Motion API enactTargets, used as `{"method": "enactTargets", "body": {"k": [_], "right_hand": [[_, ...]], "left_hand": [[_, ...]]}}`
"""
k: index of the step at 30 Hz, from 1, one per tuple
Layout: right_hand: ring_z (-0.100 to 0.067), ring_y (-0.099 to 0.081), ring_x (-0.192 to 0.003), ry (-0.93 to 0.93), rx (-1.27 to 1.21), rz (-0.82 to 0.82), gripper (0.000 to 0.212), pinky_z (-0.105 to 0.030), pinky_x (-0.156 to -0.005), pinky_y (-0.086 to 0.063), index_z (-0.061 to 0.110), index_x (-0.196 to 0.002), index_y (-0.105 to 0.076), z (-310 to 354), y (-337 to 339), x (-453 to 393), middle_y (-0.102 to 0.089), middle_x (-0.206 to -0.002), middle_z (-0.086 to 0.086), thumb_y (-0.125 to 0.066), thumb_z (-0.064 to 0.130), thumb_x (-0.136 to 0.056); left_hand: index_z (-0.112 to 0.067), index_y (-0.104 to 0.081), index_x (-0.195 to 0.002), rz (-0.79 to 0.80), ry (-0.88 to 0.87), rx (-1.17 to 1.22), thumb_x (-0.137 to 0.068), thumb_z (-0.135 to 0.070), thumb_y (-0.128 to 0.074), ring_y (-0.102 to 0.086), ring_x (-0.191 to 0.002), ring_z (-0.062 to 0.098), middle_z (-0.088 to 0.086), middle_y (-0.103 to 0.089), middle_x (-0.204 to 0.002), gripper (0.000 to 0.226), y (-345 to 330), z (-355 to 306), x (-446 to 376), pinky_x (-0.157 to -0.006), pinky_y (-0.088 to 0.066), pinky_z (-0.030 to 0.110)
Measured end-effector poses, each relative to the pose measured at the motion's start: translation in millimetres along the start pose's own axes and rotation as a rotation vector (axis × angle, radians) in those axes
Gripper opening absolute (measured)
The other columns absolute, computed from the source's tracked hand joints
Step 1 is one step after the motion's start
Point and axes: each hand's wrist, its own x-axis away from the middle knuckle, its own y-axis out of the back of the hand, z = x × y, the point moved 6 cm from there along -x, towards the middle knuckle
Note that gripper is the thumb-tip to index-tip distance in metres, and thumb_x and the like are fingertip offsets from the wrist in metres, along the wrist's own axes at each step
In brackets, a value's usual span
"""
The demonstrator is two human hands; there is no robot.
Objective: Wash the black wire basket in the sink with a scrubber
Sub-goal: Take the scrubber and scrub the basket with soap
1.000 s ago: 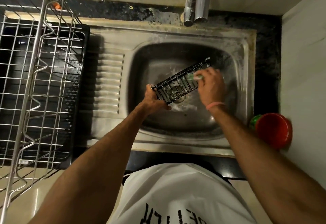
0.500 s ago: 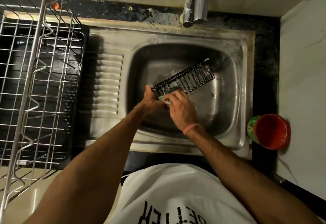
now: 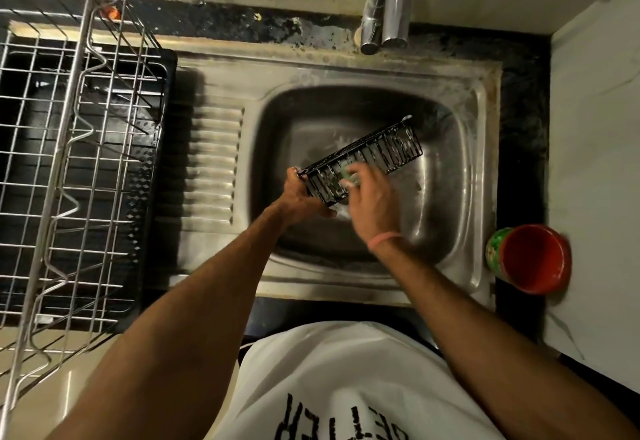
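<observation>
Your steel sink holds one black wire basket, raised above the drain and tilted, its long axis running from lower left up to the right. Foam clings to the wires at the far right end. Nothing sits inside the basket; you can see the sink's bottom through its bars.

Your left hand grips the basket's lower-left end, fingers curled round the corner from below, forearm reaching in from the lower left. Your right hand lies over the basket's middle, its fingers bent around one green scrubber and pressing it against the wires. That hand is blurred, so you cannot tell exactly how each finger lies. One pink band circles your right wrist.

On the dark surface to the right of the sink stands one red cup with a green patterned side; its inside looks bare red, though the depth is hard to read. To the left, one metal wire dish rack stands over a black tray, just beside the sink's ribbed drainboard. One chrome tap hangs over the sink's far edge. Your white shirt with black lettering fills the bottom of the view.
</observation>
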Motion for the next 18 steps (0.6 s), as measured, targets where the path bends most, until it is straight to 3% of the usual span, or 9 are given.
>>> {"method": "enactTargets", "body": {"k": [3,5,7,9,13,16,18], "right_hand": [[-0.021,-0.066,-0.103,0.112,-0.051,0.112,0.035,-0.033,-0.081,-0.06,0.02,-0.127,-0.066,24.7,-20.5,23.0,-0.068,-0.123,-0.003,-0.068,0.005,-0.096],[-0.02,-0.066,-0.1,0.15,-0.047,0.108,0.036,-0.027,-0.073,-0.057,0.019,-0.127,-0.067,22.9,-13.1,15.7,-0.068,-0.122,-0.004,-0.069,0.003,-0.094],[-0.017,-0.063,-0.092,0.185,0.027,0.08,0.037,-0.015,-0.064,-0.045,0.019,-0.124,-0.069,7.5,0.6,-2.6,-0.067,-0.12,-0.003,-0.068,0.0,-0.093],[-0.019,-0.062,-0.093,0.094,0.069,-0.009,0.032,-0.019,-0.068,-0.042,0.022,-0.119,-0.071,-26.4,24.4,-27.3,-0.066,-0.118,-0.001,-0.068,0.003,-0.093],[-0.024,-0.06,-0.103,-0.027,0.155,-0.103,0.021,-0.026,-0.08,-0.04,0.024,-0.11,-0.075,-74.0,52.0,-58.4,-0.069,-0.113,0.001,-0.07,0.012,-0.093],[-0.026,-0.056,-0.104,-0.051,0.136,-0.148,0.018,-0.036,-0.083,-0.048,0.022,-0.107,-0.073,-56.4,45.4,-59.0,-0.068,-0.111,-0.001,-0.07,0.011,-0.092],[-0.025,-0.055,-0.104,0.059,0.108,-0.092,0.019,-0.037,-0.085,-0.048,0.019,-0.108,-0.071,-24.4,24.9,-50.8,-0.068,-0.111,-0.003,-0.069,0.009,-0.093]], "left_hand": [[-0.014,-0.028,-0.128,-0.004,-0.028,-0.039,-0.067,-0.011,-0.096,-0.057,-0.107,0.013,0.006,-0.052,-0.122,0.091,1.7,5.8,-4.1,-0.092,-0.055,0.027],[-0.015,-0.027,-0.128,-0.012,-0.024,-0.051,-0.067,-0.011,-0.097,-0.058,-0.114,0.017,0.009,-0.054,-0.128,0.093,2.1,7.2,-4.3,-0.101,-0.055,0.037],[-0.013,-0.024,-0.13,-0.008,-0.013,-0.044,-0.073,0.005,-0.094,-0.055,-0.116,0.015,0.009,-0.054,-0.13,0.092,0.4,7.8,-5.0,-0.1,-0.052,0.032],[-0.009,-0.024,-0.137,-0.001,-0.035,-0.019,-0.072,0.007,-0.094,-0.055,-0.121,0.014,0.008,-0.054,-0.136,0.096,-1.7,3.4,-4.0,-0.096,-0.051,0.022],[-0.008,-0.022,-0.143,0.009,-0.023,-0.029,-0.07,0.005,-0.096,-0.056,-0.126,0.017,0.011,-0.054,-0.141,0.104,0.6,6.8,-4.8,-0.101,-0.052,0.026],[-0.007,-0.023,-0.142,0.001,-0.039,-0.034,-0.069,0.005,-0.097,-0.057,-0.13,0.02,0.011,-0.053,-0.141,0.104,-0.9,4.4,-6.1,-0.099,-0.055,0.024],[-0.014,-0.028,-0.133,-0.012,-0.023,-0.018,-0.067,0.002,-0.099,-0.057,-0.134,0.023,0.01,-0.055,-0.14,0.098,-1.6,4.1,-5.4,-0.11,-0.052,0.034]]}}
